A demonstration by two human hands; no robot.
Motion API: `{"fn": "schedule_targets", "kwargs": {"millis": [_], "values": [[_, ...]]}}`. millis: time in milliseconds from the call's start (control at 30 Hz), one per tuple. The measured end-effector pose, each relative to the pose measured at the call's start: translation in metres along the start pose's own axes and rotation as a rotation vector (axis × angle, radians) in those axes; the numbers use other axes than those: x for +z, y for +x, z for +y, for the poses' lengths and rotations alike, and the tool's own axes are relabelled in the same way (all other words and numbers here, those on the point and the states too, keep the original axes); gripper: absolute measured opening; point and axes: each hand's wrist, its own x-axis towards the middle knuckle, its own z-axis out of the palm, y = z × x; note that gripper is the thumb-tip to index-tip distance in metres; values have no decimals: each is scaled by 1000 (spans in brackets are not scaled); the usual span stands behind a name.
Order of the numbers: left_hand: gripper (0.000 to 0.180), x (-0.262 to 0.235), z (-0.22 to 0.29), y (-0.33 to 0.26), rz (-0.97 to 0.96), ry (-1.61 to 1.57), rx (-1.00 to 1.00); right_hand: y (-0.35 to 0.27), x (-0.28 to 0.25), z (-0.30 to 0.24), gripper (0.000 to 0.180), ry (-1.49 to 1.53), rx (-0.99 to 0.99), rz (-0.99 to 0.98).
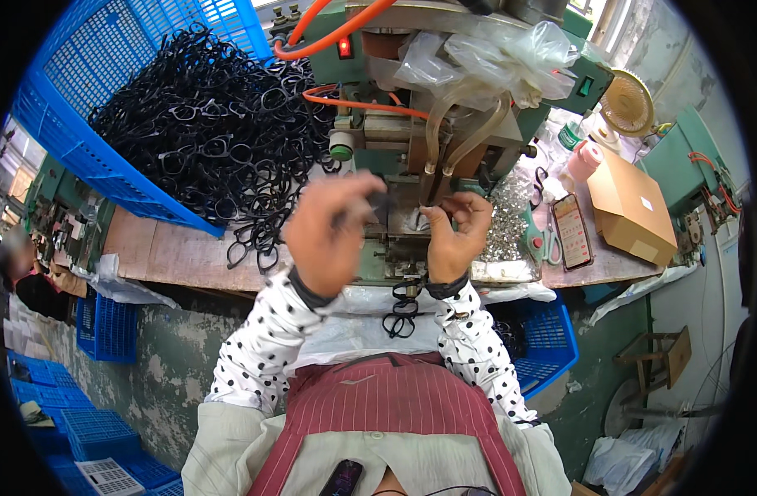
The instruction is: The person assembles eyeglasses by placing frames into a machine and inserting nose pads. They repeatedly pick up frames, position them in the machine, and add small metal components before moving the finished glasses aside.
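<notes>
Black eyeglass frame (377,207) upright at green machine (395,132)

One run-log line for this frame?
left hand: raised, blurred, near machine | right hand: at machine's work point | black eyeglass frames: heaped in blue crate

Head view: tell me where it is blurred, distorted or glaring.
Head view: the left hand is smeared by motion blur, while the right hand is sharper; fisheye bends the blue crate and bench edge toward a black rim; daylight from the upper right washes out the clear plastic bag; the pile of black eyeglass frames stays evenly lit and crisp.
</notes>
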Motion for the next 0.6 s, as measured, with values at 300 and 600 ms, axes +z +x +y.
{"fn": "schedule_targets", "kwargs": {"millis": [300, 600], "values": [[40, 48, -4, -50, -377, -126, 389, 63, -133, 44, 28, -1256, -153, 63], [39, 46, -10, -53, -401, -69, 423, 42, -172, 38, 19, -1439, 65, -326]]}}
